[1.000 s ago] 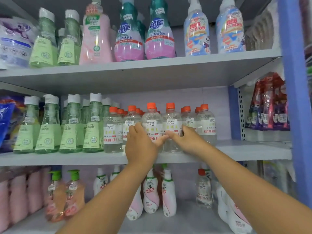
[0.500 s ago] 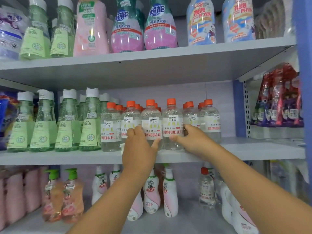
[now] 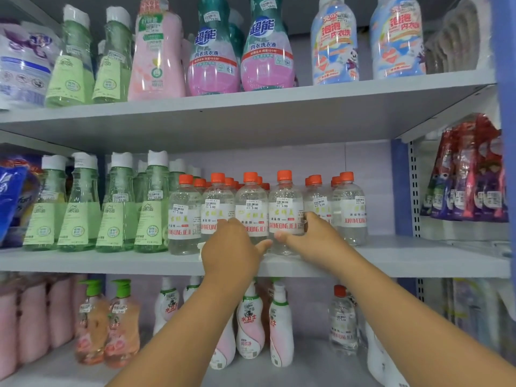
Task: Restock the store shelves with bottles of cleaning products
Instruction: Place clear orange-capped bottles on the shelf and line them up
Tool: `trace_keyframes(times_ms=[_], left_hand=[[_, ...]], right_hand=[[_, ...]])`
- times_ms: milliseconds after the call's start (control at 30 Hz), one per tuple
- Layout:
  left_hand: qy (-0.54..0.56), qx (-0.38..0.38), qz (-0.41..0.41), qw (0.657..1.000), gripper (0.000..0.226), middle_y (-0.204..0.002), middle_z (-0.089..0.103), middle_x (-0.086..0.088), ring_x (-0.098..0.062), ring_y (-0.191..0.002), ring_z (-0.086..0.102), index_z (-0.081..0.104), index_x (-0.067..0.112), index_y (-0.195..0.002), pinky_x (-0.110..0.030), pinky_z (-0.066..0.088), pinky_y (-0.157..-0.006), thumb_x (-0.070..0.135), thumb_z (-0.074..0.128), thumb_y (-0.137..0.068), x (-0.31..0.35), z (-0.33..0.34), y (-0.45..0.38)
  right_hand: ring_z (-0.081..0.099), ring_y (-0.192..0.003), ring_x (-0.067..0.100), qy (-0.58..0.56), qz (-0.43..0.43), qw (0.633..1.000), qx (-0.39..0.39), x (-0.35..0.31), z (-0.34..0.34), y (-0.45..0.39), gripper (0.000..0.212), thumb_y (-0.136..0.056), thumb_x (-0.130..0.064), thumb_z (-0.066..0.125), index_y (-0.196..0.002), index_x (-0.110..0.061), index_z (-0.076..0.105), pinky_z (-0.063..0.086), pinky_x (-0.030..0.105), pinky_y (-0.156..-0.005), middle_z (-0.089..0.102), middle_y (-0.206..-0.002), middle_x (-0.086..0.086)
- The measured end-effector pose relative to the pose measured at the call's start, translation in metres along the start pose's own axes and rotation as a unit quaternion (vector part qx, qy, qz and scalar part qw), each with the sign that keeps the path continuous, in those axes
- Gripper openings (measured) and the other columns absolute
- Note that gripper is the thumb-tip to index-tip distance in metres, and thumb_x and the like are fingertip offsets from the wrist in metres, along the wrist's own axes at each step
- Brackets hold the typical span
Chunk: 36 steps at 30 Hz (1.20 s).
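Observation:
Several clear bottles with orange caps stand in a row on the middle shelf [image 3: 418, 255]. My left hand [image 3: 231, 247] grips the lower part of one front bottle [image 3: 251, 202], its thumb pointing right. My right hand [image 3: 312, 238] wraps around the neighbouring bottle [image 3: 286, 202], thumb in front and fingers behind its right side. Both bottles stand upright on the shelf. The hands nearly touch at the thumbs.
Green bottles with white caps [image 3: 117, 208] fill the middle shelf's left. Pink and blue detergent bottles [image 3: 265, 51] line the top shelf. White-and-pink bottles [image 3: 251, 325] and one clear orange-capped bottle [image 3: 342, 322] stand on the bottom shelf. Red and purple packs [image 3: 469, 177] hang at right.
Both hands have slid down from the bottles' labels to their lower parts. The camera has tilted slightly, so the shelves sit differently in the frame.

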State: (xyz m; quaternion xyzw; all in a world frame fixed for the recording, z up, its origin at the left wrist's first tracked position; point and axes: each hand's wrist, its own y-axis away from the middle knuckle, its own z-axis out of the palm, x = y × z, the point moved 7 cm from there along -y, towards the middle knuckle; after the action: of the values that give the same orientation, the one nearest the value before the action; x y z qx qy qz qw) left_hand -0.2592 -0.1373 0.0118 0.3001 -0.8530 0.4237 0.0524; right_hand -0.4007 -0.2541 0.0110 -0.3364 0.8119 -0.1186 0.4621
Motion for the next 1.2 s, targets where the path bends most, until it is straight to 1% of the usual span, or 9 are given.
trace_keyframes(times_ms=[167,400,567,633,733,867,967,1100,1200], left_hand=[[0.056,-0.003,-0.024,0.998,0.051,-0.095,0.062,-0.001,-0.021,-0.079,0.059,0.059,0.013,-0.097,-0.031,0.046,-0.064,0.059,0.075,-0.08,-0.009,0.006,-0.001],[0.109,0.017,-0.035,0.993,0.056,-0.11,0.066,-0.003,-0.024,-0.1,0.064,0.062,0.013,-0.116,-0.032,0.047,-0.071,0.054,0.077,-0.081,-0.014,0.007,0.003],[0.186,0.026,-0.045,0.981,0.041,-0.095,0.058,0.003,-0.022,-0.091,0.061,0.055,0.018,-0.097,-0.032,0.043,-0.069,0.048,0.078,-0.083,-0.015,0.008,0.012],[0.224,0.043,-0.025,0.973,0.039,-0.1,0.06,0.001,-0.024,-0.1,0.061,0.057,0.017,-0.101,-0.034,0.047,-0.077,0.047,0.076,-0.084,-0.014,0.008,0.02],[0.231,0.079,0.055,0.968,0.053,-0.125,0.059,-0.004,-0.024,-0.12,0.054,0.059,0.014,-0.129,-0.041,0.047,-0.099,0.045,0.071,-0.089,-0.006,0.012,0.046],[0.296,0.132,0.135,0.936,0.041,-0.138,0.052,-0.002,-0.021,-0.134,0.044,0.062,0.016,-0.126,-0.045,0.043,-0.108,0.03,0.072,-0.09,0.005,0.031,0.104],[0.305,0.132,0.147,0.932,0.034,-0.151,0.041,-0.004,-0.023,-0.142,0.037,0.065,0.014,-0.12,-0.032,0.031,-0.116,0.021,0.074,-0.089,0.01,0.064,0.136],[0.328,0.03,0.148,0.933,0.033,-0.137,0.048,0.004,-0.013,-0.131,0.044,0.061,0.018,-0.123,-0.022,0.034,-0.111,0.025,0.069,-0.091,0.017,0.126,0.155],[0.344,-0.087,0.108,0.929,0.045,-0.132,0.051,0.007,-0.008,-0.125,0.048,0.055,0.019,-0.133,-0.026,0.04,-0.107,0.03,0.07,-0.092,0.022,0.185,0.155]], right_hand=[[0.061,-0.107,0.013,-0.021,0.003,1.0,-0.018,0.001,-0.004,0.002,0.052,-0.087,-0.045,0.073,-0.13,-0.026,0.052,0.052,0.033,-0.091,0.062,-0.118,-0.011],[0.06,-0.107,0.015,-0.001,-0.001,1.0,-0.009,0.001,-0.002,0.001,0.05,-0.088,-0.047,0.071,-0.128,-0.024,0.053,0.047,0.031,-0.085,0.063,-0.121,-0.008],[0.06,-0.099,0.014,0.048,-0.019,0.999,0.009,-0.004,0.001,0.005,0.045,-0.089,-0.05,0.066,-0.123,-0.024,0.056,0.049,0.032,-0.079,0.064,-0.114,-0.01],[0.062,-0.106,0.017,0.093,-0.049,0.993,0.051,-0.006,0.0,0.013,0.047,-0.09,-0.05,0.062,-0.127,-0.022,0.054,0.052,0.035,-0.083,0.065,-0.12,-0.005],[0.05,-0.129,0.019,0.127,-0.121,0.981,0.082,0.0,-0.002,0.055,0.06,-0.096,-0.044,0.057,-0.149,-0.022,0.037,0.046,0.036,-0.102,0.052,-0.143,-0.002],[0.032,-0.143,0.002,0.035,-0.193,0.971,0.138,0.044,0.001,0.136,0.055,-0.099,-0.029,0.057,-0.151,-0.023,0.04,0.022,0.015,-0.116,0.039,-0.153,-0.013],[0.037,-0.138,-0.002,-0.026,-0.128,0.98,0.147,0.104,0.021,0.152,0.049,-0.097,-0.021,0.061,-0.144,-0.023,0.048,0.028,0.016,-0.114,0.043,-0.146,-0.017],[0.053,-0.12,0.007,-0.097,0.077,0.984,0.125,0.177,0.049,0.136,0.046,-0.091,-0.032,0.062,-0.136,-0.027,0.053,0.044,0.03,-0.105,0.055,-0.131,-0.008],[0.065,-0.09,0.011,-0.123,0.13,0.976,0.123,0.207,0.058,0.121,0.025,-0.084,-0.019,0.06,-0.108,-0.025,0.064,0.053,0.028,-0.078,0.069,-0.099,-0.003]])
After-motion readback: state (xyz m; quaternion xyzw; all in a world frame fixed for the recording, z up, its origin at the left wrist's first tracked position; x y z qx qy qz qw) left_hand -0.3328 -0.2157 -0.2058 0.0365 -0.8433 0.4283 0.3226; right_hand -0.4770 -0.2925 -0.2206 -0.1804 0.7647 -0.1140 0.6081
